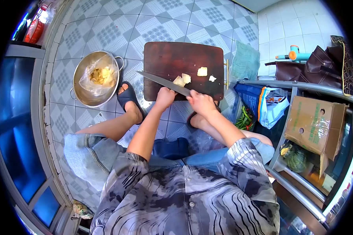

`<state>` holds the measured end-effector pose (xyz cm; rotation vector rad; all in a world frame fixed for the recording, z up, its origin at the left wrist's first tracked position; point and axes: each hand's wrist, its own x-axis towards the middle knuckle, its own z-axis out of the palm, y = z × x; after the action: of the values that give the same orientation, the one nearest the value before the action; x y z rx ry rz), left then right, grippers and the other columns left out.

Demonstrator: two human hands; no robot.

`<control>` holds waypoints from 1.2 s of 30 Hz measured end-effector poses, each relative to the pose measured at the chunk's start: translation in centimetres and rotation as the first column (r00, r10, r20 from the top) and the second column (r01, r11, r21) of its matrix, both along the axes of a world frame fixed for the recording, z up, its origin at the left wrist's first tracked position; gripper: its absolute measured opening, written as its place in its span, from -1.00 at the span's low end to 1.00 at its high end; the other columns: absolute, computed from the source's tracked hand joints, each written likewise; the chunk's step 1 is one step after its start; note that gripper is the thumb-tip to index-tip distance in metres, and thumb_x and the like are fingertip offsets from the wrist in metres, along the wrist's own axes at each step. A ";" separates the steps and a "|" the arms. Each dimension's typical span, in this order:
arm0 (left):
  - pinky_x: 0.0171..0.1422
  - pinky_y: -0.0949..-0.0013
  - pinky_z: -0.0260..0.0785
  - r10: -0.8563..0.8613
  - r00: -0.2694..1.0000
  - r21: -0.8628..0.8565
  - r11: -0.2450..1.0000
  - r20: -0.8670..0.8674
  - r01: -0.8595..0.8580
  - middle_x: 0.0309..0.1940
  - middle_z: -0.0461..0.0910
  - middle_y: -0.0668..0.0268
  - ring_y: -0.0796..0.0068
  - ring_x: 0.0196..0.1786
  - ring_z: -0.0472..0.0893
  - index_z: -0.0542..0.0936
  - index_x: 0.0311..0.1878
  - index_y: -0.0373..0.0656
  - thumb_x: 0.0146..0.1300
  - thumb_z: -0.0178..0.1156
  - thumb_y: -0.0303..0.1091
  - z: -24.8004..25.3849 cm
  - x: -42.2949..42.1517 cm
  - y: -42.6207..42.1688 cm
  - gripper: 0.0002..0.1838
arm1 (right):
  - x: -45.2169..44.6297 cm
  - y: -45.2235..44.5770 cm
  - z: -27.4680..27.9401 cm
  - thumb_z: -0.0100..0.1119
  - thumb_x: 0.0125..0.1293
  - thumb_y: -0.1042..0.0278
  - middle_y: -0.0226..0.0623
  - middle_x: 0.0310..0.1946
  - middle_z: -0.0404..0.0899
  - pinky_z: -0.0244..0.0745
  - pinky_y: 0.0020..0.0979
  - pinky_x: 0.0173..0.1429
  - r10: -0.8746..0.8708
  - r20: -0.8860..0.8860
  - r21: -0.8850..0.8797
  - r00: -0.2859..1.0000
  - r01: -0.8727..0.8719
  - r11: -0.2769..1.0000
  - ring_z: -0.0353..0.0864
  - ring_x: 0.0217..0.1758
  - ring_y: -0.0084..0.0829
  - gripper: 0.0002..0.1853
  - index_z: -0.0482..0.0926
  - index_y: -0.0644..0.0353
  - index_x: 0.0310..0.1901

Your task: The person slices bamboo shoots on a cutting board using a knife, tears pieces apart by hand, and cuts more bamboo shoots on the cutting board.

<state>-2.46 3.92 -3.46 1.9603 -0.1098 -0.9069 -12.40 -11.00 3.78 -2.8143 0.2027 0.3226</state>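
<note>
My right hand grips the handle of a large kitchen knife, its blade slanting to the far left across the near part of a dark red-brown cutting board. Fingers curled, my left hand is at the board's near edge, close to the blade; anything within it is hidden. Pale yellowish chunks of food lie just beyond the blade. Farther right on the board are another pale chunk and a small white scrap.
Left of the board stands a metal pot with a plastic bag of pale yellow pieces. A green cloth lies on the right. Beyond are green chillies, a cardboard box and a metal-framed rack. My feet flank the board.
</note>
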 end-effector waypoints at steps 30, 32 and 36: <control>-0.39 0.18 0.39 -0.119 0.993 0.011 0.993 0.026 0.118 -0.53 0.55 -0.06 0.13 -0.50 0.57 0.57 -0.37 -0.38 0.13 0.06 -0.26 0.9 0.3 0.6 -0.70 | 3.8 1.9 -0.8 -0.01 0.28 0.03 -0.07 -0.45 0.59 0.55 -0.14 -0.38 0.037 0.039 -0.068 0.999 -0.034 0.997 0.64 -0.41 -0.13 -0.68 0.38 0.17 -0.33; -0.57 0.20 0.34 -0.068 0.988 -0.014 0.998 -0.140 0.067 -0.63 0.52 0.02 0.24 -0.65 0.53 0.56 -0.43 -0.35 0.15 0.06 -0.24 2.1 0.9 1.0 -0.70 | 2.1 0.8 -0.4 -0.02 0.28 0.03 -0.06 -0.46 0.59 0.55 -0.14 -0.37 0.028 0.034 -0.081 0.999 -0.025 0.996 0.64 -0.39 -0.10 -0.67 0.37 0.17 -0.30; -0.77 0.40 -0.03 -0.007 0.848 -0.090 0.995 -0.530 -0.048 -0.78 0.24 0.40 0.58 -0.81 0.19 0.39 -0.49 -0.17 0.22 -0.02 -0.24 3.4 1.6 1.4 -0.76 | -3.7 -3.4 -0.6 -0.04 0.29 0.01 -0.07 -0.46 0.58 0.56 -0.14 -0.38 -0.041 -0.084 -0.164 0.996 0.027 0.986 0.64 -0.42 -0.09 -0.64 0.34 0.20 -0.22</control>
<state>-0.86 5.36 -0.04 1.5498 0.1850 -1.3701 -16.09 -14.41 3.16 -2.9558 0.3096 0.4397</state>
